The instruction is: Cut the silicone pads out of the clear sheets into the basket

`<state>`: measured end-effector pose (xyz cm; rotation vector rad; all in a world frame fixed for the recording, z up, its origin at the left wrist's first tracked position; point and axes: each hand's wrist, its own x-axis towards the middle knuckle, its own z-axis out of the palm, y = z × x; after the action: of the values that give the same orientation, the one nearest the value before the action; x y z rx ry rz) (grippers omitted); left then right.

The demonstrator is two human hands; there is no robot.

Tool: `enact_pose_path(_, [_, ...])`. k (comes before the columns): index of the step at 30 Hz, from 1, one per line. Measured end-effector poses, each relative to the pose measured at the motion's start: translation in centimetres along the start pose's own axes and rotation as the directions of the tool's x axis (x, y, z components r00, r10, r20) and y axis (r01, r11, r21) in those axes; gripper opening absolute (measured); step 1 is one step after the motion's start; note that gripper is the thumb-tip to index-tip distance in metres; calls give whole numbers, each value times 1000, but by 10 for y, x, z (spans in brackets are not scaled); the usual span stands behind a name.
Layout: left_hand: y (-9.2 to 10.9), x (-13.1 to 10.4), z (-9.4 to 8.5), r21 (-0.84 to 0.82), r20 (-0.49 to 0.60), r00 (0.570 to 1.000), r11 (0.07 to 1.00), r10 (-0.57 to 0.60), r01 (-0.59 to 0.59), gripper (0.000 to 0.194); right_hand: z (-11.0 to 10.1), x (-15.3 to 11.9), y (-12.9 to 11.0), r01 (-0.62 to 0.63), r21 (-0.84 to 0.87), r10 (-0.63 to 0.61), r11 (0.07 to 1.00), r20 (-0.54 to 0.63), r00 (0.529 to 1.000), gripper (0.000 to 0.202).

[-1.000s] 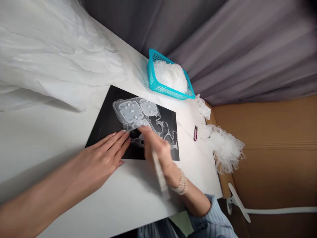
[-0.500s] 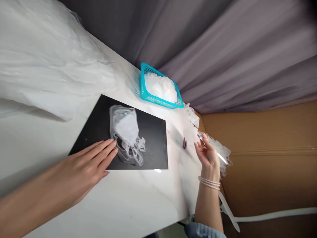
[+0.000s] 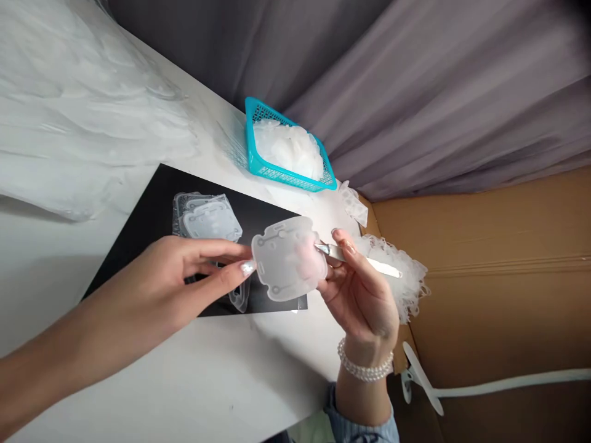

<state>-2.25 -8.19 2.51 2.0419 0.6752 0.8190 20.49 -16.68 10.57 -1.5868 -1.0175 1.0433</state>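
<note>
A thin translucent plastic piece [image 3: 286, 261] with notched edges and small slots is held up above the corner of a black mat [image 3: 138, 212]. My left hand [image 3: 203, 277] pinches its left edge between thumb and fingers. My right hand [image 3: 362, 289] grips a slim white-handled craft knife [image 3: 369, 261], whose metal tip meets the piece's right edge. Fingers of the right hand also support the piece from behind, showing pink through it. On the mat lie several stacked translucent pieces [image 3: 210, 218], partly covered by the left hand.
A turquoise basket [image 3: 290, 179] full of translucent pieces stands by the grey curtain [image 3: 415, 104]. Piled white plastic sheets [image 3: 87, 123] occupy the left side. Frilly plastic scraps [image 3: 406, 283] sit beside a cardboard wall [image 3: 498, 246], with a white clamp arm [image 3: 508, 384] lower right.
My right hand has moved left with the knife and the plastic piece. My left hand has lifted from the mat and now pinches that piece's edge.
</note>
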Motion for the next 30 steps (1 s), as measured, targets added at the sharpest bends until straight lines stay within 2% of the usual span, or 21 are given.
enact_pose_path(2, [6, 4, 2, -273, 91, 987, 949, -135, 155, 36, 4, 1, 1, -15, -2, 15, 1000, 37, 999, 29])
enact_pose_path(4, [7, 4, 4, -409, 120, 971, 881, -208, 239, 34, 6, 2, 1, -30, 36, 28, 999, 59, 998, 27])
enact_pose_path(8, [6, 3, 2, -366, 163, 962, 892, -220, 266, 40, 5, 2, 3, -55, 155, 42, 986, 88, 995, 23])
enact_pose_path(11, [6, 3, 0, -342, 199, 944, 883, -265, 320, 42, 4, 0, 4, -62, 159, 49, 985, 87, 995, 25])
enact_pose_path(15, [4, 1, 0, -463, 217, 903, 775, -371, 430, 43, 5, -1, 3, -72, 152, 59, 986, 90, 994, 25])
enact_pose_path(18, [-1, -3, 2, -556, 226, 864, 669, -449, 493, 43, 7, 0, 1, -107, 225, 80, 969, 124, 989, 24])
enact_pose_path(20, [-2, -4, 4, -594, 229, 817, 589, -529, 548, 41, 8, 1, 1, -137, 287, 99, 948, 143, 985, 22])
enact_pose_path(24, [1, -3, 6, -664, 259, 694, 398, -671, 633, 35, 10, 0, 0, -193, 432, 109, 881, 212, 971, 17])
enact_pose_path(26, [3, -1, 4, -687, 263, 689, 370, -676, 625, 38, 9, 0, 0, -208, 489, 98, 847, 241, 966, 17])
enact_pose_path(30, [4, 2, 0, -700, 265, 719, 385, -642, 602, 40, 6, 0, 2, -214, 526, 86, 823, 257, 963, 18])
